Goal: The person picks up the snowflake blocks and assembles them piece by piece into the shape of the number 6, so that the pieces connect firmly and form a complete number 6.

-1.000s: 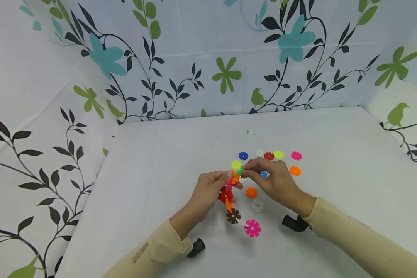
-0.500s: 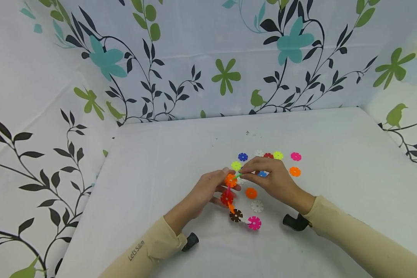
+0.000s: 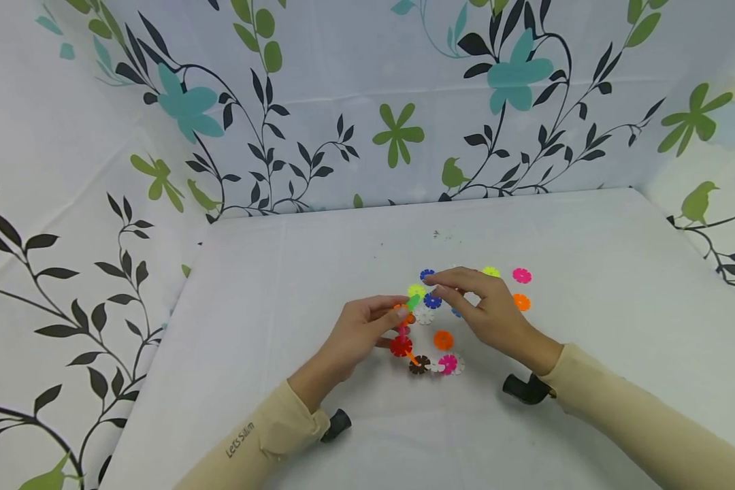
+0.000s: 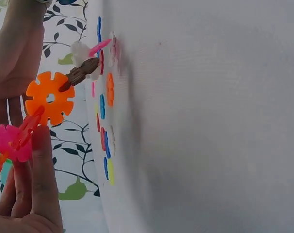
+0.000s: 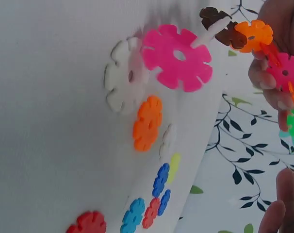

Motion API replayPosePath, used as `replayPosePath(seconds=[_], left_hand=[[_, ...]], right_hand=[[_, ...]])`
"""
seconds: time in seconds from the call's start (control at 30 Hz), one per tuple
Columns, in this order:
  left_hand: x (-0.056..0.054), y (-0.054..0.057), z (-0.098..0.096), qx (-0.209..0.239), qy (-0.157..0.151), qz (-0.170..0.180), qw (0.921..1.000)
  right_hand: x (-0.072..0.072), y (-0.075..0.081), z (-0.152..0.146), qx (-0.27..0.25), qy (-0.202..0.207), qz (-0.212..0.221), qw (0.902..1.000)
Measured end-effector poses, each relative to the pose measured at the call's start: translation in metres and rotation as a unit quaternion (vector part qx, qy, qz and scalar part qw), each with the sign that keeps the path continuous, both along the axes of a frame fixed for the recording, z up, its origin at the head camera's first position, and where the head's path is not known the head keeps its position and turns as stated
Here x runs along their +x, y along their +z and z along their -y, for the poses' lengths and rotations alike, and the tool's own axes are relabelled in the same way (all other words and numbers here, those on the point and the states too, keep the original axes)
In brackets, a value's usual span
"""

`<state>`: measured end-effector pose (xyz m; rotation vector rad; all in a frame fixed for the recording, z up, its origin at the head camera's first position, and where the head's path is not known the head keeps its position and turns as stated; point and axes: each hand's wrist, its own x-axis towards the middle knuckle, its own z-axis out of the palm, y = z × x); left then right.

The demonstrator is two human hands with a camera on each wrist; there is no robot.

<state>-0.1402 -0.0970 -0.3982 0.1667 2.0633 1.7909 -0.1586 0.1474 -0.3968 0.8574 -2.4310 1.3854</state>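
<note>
My left hand (image 3: 367,330) pinches the upper part of a chain of notched plastic flower discs between thumb and fingers. A green disc (image 3: 414,302) tops the chain, followed by orange and pink ones. Lower down hang a red disc (image 3: 401,347), another orange disc (image 4: 35,92), a brown disc (image 3: 419,365), a white disc and a large pink disc (image 5: 161,48) at the tail. Just right of the green disc, my right hand (image 3: 493,309) hovers with thumb and fingers apart, nothing between them. Its fingertips overlap loose blue discs (image 3: 431,301) in the head view.
Loose flower discs lie on the white table (image 3: 269,286) around the right hand: yellow (image 3: 416,291), orange (image 3: 444,340), pink (image 3: 522,275), a second orange (image 3: 521,302), white (image 3: 425,316) and others. A patterned cloth (image 3: 331,82) hangs behind. Black wrist mounts (image 3: 337,426) stick out below the sleeves.
The right hand has let go of the green disc and moved slightly right and away. The left hand has turned the chain, and its pink tail has swung upward in the head view.
</note>
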Motion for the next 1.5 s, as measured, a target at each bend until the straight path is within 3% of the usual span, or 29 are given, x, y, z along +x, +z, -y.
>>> replayPosePath(seconds=[0.23,0.57,0.83,0.93,1.03,1.23,1.33,1.5], left_hand=[[-0.003,0.001,0.004,0.038,0.056,0.041,0.9969],[-0.004,0.003,0.007,0.084,0.060,0.066,0.9925],[-0.005,0.002,0.007,0.122,0.059,0.069,0.9884],[-0.005,0.002,0.007,0.120,0.064,0.066,0.9885],[-0.005,0.001,0.008,0.121,0.065,0.062,0.9885],[-0.005,-0.001,0.011,0.127,0.064,0.048,0.9887],[-0.006,-0.002,0.011,0.134,0.070,0.046,0.9875],[-0.006,-0.002,0.010,0.130,0.094,0.048,0.9859]], right_hand=[[-0.007,-0.003,-0.019,-0.010,-0.081,0.023,0.9964],[-0.008,-0.004,-0.043,-0.055,-0.142,0.023,0.9880],[-0.013,-0.007,-0.065,-0.054,-0.180,0.009,0.9821],[-0.015,-0.011,-0.077,-0.029,-0.204,0.042,0.9777],[-0.016,-0.015,-0.089,0.024,-0.220,0.108,0.9692],[-0.022,-0.023,-0.110,0.137,-0.203,0.252,0.9363],[-0.023,-0.027,-0.116,0.167,-0.192,0.279,0.9259],[-0.021,-0.029,-0.120,0.189,-0.181,0.277,0.9246]])
